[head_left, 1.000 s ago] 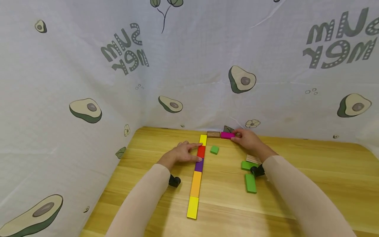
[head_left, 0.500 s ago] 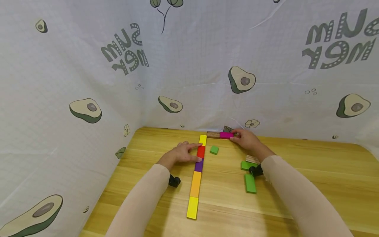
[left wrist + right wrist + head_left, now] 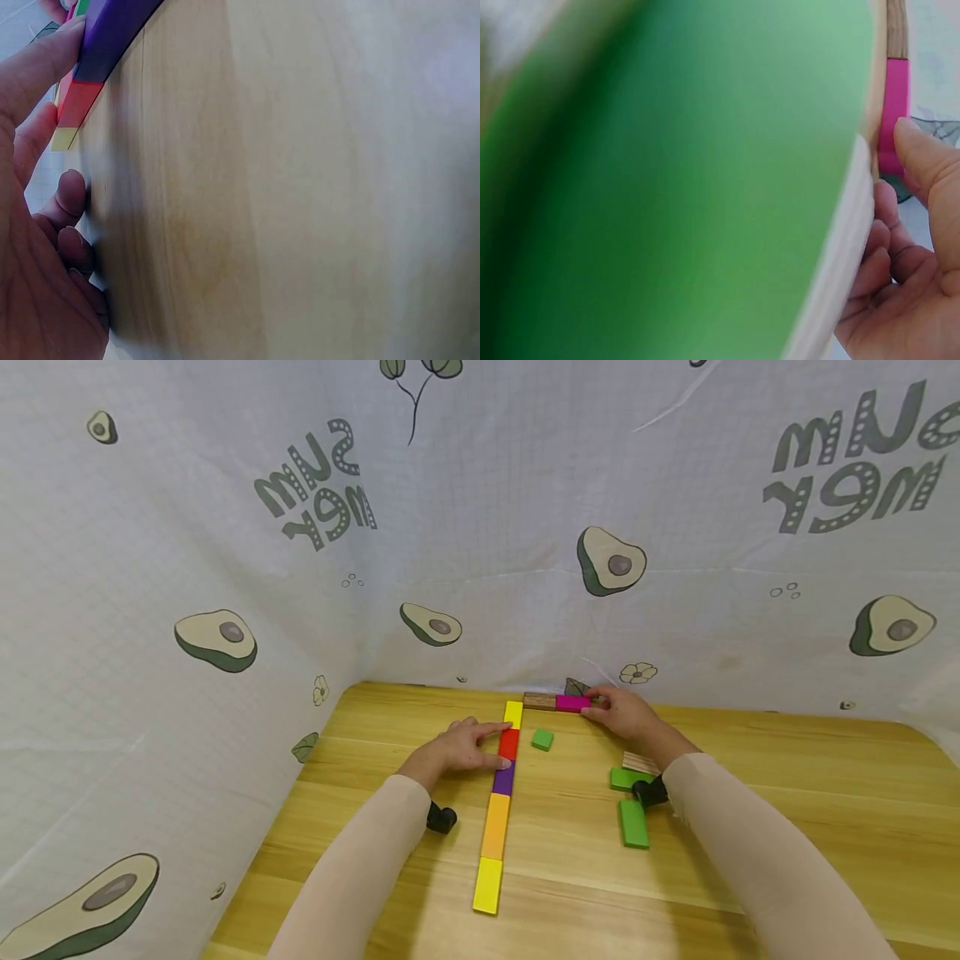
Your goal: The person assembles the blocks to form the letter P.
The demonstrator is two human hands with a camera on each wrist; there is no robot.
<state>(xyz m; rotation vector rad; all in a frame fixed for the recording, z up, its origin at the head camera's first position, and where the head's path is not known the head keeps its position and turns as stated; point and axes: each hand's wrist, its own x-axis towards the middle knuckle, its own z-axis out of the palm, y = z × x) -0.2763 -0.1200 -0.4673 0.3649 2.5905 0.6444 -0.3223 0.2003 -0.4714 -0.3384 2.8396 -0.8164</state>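
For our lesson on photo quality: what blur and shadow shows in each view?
Head: fairly crisp block row, soft shadows beside both sleeves; left wrist: dark soft-edged shadow beside the left hand; right wrist: close green block badly blurred, magenta block clearer.

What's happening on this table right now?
Someone is laying out flat blocks with both hands. The left hand touches the side of a line of colored blocks: yellow, orange, purple, red, yellow from near to far. The right hand pinches the end of a magenta block, which lies end to end with a brown wooden block at the line's far end. A small green block sits apart, and more green blocks lie near the right wrist.
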